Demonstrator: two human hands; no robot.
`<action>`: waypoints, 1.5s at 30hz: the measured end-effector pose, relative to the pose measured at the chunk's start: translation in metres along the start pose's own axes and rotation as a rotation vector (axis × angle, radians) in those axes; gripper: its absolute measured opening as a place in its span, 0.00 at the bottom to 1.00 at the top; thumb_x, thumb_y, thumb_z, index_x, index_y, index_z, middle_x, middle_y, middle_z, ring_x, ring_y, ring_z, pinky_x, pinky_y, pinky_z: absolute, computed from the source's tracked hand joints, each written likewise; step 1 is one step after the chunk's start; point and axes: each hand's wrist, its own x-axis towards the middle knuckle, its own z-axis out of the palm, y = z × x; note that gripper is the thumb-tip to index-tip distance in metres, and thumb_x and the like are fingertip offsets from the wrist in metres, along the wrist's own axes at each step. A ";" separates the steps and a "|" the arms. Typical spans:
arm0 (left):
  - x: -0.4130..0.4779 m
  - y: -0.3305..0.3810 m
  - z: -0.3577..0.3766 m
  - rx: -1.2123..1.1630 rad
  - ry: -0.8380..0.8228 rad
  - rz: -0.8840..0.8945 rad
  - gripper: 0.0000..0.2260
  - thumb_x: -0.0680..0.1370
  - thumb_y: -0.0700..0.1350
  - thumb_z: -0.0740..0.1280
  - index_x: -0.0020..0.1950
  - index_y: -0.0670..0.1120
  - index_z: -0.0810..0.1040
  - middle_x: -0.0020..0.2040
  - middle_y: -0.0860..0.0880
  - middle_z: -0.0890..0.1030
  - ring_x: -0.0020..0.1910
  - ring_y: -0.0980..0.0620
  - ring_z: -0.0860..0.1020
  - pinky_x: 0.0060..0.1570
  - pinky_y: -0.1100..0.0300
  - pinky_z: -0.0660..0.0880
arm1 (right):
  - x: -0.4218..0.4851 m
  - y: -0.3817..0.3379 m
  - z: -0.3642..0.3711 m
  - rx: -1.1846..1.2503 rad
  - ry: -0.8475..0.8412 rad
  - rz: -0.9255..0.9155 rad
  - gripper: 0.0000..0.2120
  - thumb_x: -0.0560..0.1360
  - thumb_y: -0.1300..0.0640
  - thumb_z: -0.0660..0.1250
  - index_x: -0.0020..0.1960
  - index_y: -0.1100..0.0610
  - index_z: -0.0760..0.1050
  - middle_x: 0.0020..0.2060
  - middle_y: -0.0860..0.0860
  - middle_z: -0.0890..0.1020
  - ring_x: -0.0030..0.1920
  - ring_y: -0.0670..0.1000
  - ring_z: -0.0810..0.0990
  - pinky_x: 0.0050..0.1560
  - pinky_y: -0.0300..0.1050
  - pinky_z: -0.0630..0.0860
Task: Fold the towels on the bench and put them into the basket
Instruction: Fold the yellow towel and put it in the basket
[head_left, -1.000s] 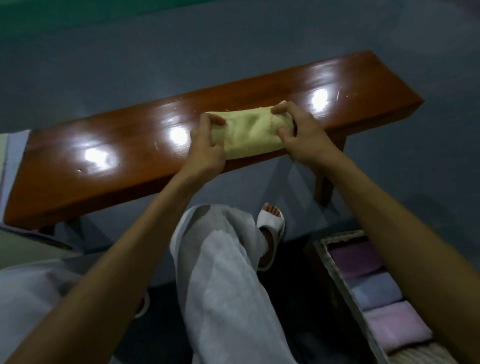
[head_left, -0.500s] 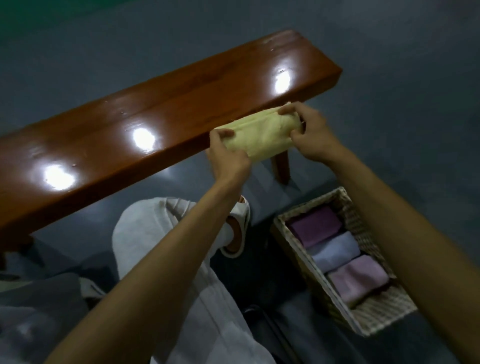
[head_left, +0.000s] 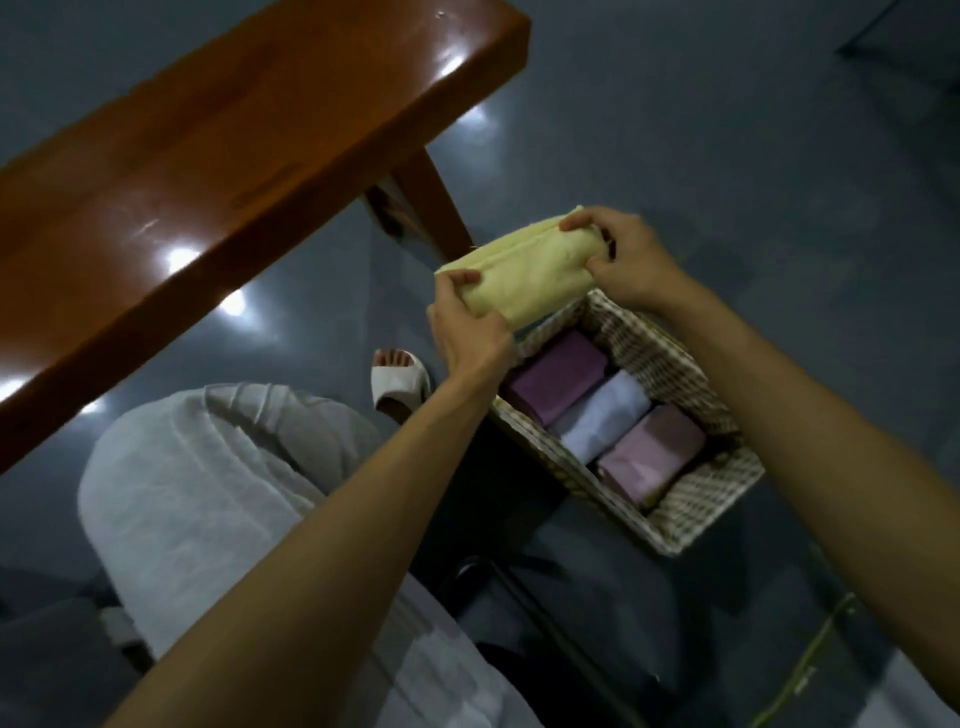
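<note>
A folded yellow towel (head_left: 524, 278) hangs in the air above the far end of the woven basket (head_left: 696, 499). My left hand (head_left: 467, 327) grips its near left end. My right hand (head_left: 631, 260) pinches its far right end. Inside the basket lie three folded towels side by side: a purple one (head_left: 558, 376), a pale lilac one (head_left: 605, 415) and a pink one (head_left: 652, 457). The wooden bench (head_left: 208, 171) stretches across the upper left, its top bare in the part I see.
The basket stands on the dark grey floor right of my knee (head_left: 208, 478) in pale trousers. My foot in a white sandal (head_left: 400, 379) rests between bench and basket. A bench leg (head_left: 431, 208) stands just behind the towel.
Both hands lifted the yellow towel off the bench and carried it right and down, over the basket. The view swung toward the basket.
</note>
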 end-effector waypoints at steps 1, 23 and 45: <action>-0.005 -0.005 0.010 0.019 -0.023 -0.012 0.24 0.68 0.29 0.60 0.56 0.54 0.73 0.60 0.47 0.73 0.54 0.48 0.75 0.48 0.52 0.79 | -0.003 0.014 -0.002 -0.021 0.006 0.027 0.27 0.70 0.69 0.62 0.62 0.45 0.79 0.66 0.52 0.77 0.62 0.52 0.77 0.63 0.45 0.74; -0.039 -0.137 0.141 0.482 -0.609 -0.488 0.20 0.77 0.37 0.69 0.69 0.44 0.71 0.72 0.41 0.71 0.67 0.43 0.73 0.61 0.56 0.76 | -0.070 0.226 0.069 -0.240 -0.232 0.500 0.32 0.71 0.70 0.65 0.70 0.46 0.76 0.69 0.59 0.77 0.65 0.62 0.78 0.62 0.51 0.79; -0.028 -0.191 0.159 1.413 -1.222 0.355 0.42 0.77 0.60 0.68 0.82 0.42 0.53 0.82 0.41 0.55 0.80 0.38 0.54 0.78 0.41 0.55 | -0.067 0.251 0.127 -0.353 0.024 0.313 0.16 0.78 0.59 0.67 0.65 0.60 0.79 0.56 0.63 0.78 0.56 0.66 0.78 0.57 0.56 0.76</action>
